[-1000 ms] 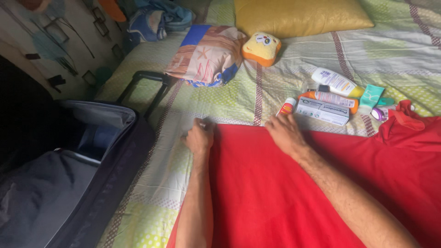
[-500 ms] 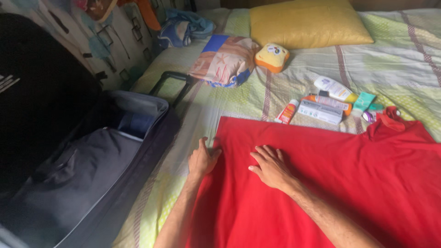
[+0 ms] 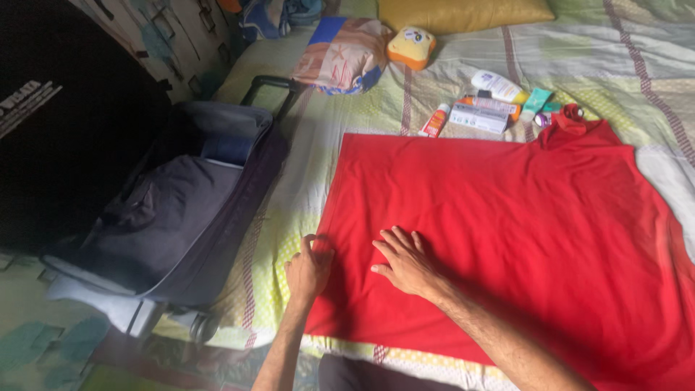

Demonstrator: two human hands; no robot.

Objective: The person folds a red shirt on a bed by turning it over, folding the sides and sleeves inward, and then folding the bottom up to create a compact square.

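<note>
A red shirt lies spread flat on the bed. My left hand rests at its left edge near the bottom corner, fingers curled on the hem; whether it pinches the cloth I cannot tell for sure. My right hand lies palm down on the red fabric just to the right, fingers spread and holding nothing.
An open dark suitcase sits on the bed's left side against a black wall panel. Toiletry tubes and a box lie beyond the shirt, with a folded patterned cloth, a small yellow plush and a yellow pillow further back.
Both hands have slid down the shirt's left side toward its near corner. The view has pulled back, showing the whole shirt and the bed's near edge.
</note>
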